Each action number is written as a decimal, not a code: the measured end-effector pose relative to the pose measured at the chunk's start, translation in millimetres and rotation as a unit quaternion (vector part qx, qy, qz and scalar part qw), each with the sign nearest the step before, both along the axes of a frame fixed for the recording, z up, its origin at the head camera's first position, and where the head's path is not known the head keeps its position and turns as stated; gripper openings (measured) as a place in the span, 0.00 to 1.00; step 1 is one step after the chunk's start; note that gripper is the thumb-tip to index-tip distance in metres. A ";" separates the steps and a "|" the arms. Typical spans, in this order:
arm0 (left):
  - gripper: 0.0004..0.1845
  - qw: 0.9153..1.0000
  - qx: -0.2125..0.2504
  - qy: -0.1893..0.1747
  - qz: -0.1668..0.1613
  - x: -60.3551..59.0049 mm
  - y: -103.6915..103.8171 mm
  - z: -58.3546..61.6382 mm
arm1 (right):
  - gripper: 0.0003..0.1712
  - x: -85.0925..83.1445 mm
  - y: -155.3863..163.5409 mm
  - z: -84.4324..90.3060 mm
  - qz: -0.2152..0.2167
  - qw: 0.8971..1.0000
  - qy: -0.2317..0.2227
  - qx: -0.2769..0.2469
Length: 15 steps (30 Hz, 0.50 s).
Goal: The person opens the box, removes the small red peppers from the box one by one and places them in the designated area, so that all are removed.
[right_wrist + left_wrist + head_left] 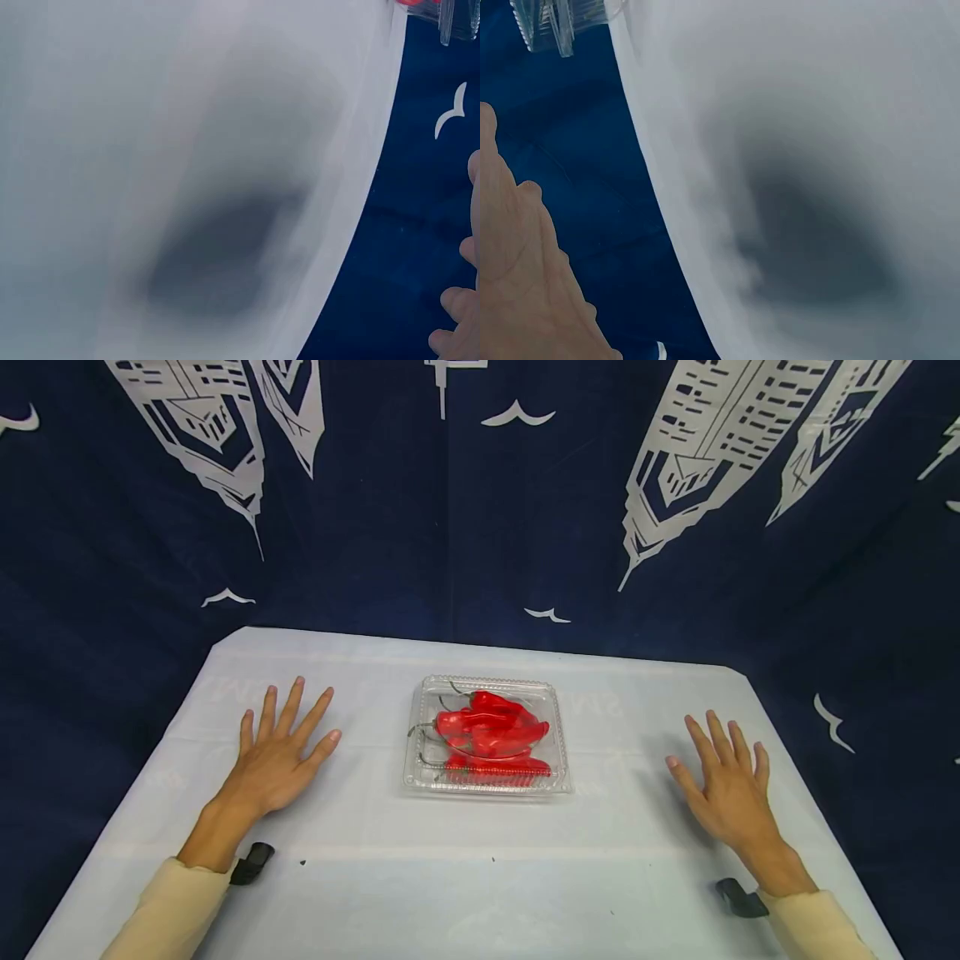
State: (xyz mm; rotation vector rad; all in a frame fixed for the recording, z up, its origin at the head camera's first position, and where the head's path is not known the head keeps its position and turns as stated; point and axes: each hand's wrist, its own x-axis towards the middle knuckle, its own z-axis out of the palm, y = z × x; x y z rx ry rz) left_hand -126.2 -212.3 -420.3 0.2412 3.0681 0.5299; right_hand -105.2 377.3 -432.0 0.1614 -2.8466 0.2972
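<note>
In the head view a clear plastic clamshell box [487, 783] lies in the middle of the white table, its lid apparently down over several red chili peppers [495, 727] with dark stems. To its left my left hand [277, 764] is spread with fingers straight, palm down, apart from the box. On the far right my right hand [727, 789] is likewise spread, holding nothing. A corner of the box [585, 11] shows at the top of the left wrist view, beside part of my left palm [525, 262]. The right wrist view catches only some right fingertips [457, 304].
The table [390, 885] wears a white cover with a few small dark specks. Behind it hangs a dark blue cloth [390, 543] printed with white buildings and birds. Black straps [253, 862] sit at both wrists, by cream sleeves.
</note>
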 end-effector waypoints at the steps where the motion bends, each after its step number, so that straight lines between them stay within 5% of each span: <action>1: 0.37 1.000 0.002 0.002 -0.001 0.0 0.9 -0.3 | 0.41 0.2 -0.6 0.1 0.000 1.000 0.000 -0.001; 15: 0.37 1.000 0.028 0.000 -0.012 -2.0 18.1 -3.9 | 0.42 1.2 -15.9 -0.2 0.014 1.000 -0.009 0.000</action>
